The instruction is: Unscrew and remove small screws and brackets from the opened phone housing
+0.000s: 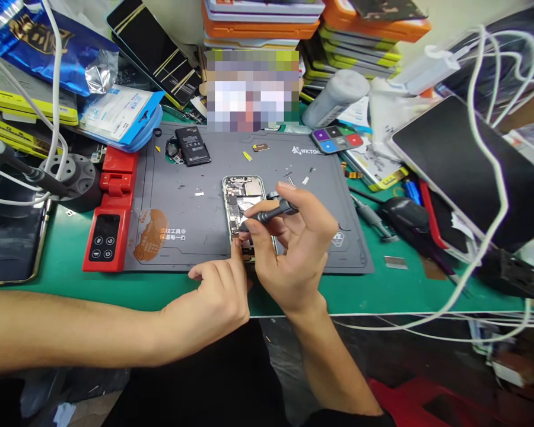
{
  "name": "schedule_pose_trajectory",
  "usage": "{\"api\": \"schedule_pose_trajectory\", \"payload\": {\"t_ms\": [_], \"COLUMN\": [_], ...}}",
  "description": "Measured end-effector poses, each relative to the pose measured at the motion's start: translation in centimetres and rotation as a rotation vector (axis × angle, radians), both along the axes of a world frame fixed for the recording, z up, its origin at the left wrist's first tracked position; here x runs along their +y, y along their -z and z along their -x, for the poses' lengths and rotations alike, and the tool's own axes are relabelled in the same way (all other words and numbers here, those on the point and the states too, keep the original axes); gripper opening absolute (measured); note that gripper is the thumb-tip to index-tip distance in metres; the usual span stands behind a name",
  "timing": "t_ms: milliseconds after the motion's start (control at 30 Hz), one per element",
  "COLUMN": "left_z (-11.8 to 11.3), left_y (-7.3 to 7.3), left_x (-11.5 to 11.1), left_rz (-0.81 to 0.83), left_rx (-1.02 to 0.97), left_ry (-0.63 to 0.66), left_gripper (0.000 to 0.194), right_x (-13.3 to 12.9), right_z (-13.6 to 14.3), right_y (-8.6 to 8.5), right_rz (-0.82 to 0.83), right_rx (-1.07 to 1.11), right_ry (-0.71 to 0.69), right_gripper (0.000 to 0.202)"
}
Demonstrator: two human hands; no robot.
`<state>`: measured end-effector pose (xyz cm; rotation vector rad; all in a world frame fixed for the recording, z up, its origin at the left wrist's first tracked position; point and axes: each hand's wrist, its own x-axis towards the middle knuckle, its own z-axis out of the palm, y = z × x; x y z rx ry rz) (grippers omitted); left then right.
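The phone [239,201] looked light, fragile, best rim-held; my right hand [297,249] gripped a dark tool [276,212], left hand's [222,289] hold I couldn't tell.

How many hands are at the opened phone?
2: the left hand, at the lower part of the opened phone, and the right hand, holding a screwdriver over it.

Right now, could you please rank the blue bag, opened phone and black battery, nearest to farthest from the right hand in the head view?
1. Opened phone, partly hidden by the right hand.
2. Black battery, up and left.
3. Blue bag, far upper left.
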<state>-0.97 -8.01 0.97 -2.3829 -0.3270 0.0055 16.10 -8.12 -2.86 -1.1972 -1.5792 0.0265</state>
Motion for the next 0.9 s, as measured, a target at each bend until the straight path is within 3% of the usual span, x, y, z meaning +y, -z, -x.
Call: {"api": "schedule_pose_trajectory", "payload": {"t_ms": [167,367,567,733,900], "left_z": [0.0,-0.1,-0.1,0.0,0.0], "left_y": [0.1,0.4,0.4,0.3,0.5], "left_x": [0.0,0.0,-0.1,-0.1,-0.2], "left_rz": [-0.001,-0.037,-0.027,-0.02,-0.046], "left_rx": [-0.017,-0.055,-0.043,-0.039,-0.053], "left_ry": [0.009,-0.011,-0.019,-0.015,-0.03], "left_gripper": [0.03,0.046,0.045,0.037,0.045], "right_x": [-0.1,-0.2,-0.2,-0.1,-0.1], "right_z": [-0.4,-0.5,-0.4,-0.3,-0.3], "right_y": [-0.3,-1.4,-1.6,-1.8,-1.9], "right_rz": [-0.098,-0.191,-0.158,-0.114,-0.1], "right_rx": [-0.172,-0.303,-0.301,-0.223,-0.151], "right_ry": [0.034,0.226,0.228,0.13,0.161], "right_gripper": [0.065,0.048,0.053,0.055,0.057]}}
